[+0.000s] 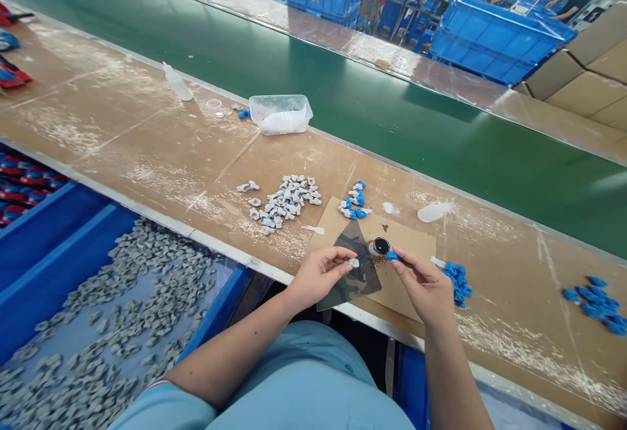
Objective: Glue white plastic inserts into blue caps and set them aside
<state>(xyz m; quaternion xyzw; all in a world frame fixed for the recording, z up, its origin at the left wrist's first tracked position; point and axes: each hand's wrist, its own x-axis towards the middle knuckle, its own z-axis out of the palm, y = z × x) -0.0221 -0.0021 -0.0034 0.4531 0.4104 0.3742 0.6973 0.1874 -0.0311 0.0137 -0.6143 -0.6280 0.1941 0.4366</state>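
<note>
Light blue shirt (304,378) at six o'clock; left fingers (337,259) pinching a white piece (351,263), right fingers (400,266) a blue piece (392,256).

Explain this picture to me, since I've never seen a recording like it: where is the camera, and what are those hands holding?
This picture comes from a camera worn on a person's head, looking down at their own bare hands. The left hand pinches a small pale part, and the right hand pinches a small blue part, near a small jar with dark contents. Beneath them lie a cardboard sheet and a camouflage-patterned sheet. The brown workbench also holds a heap of pale parts and a cluster of blue parts. A green conveyor belt runs behind it, and a blue bin of grey parts sits at the left.
</note>
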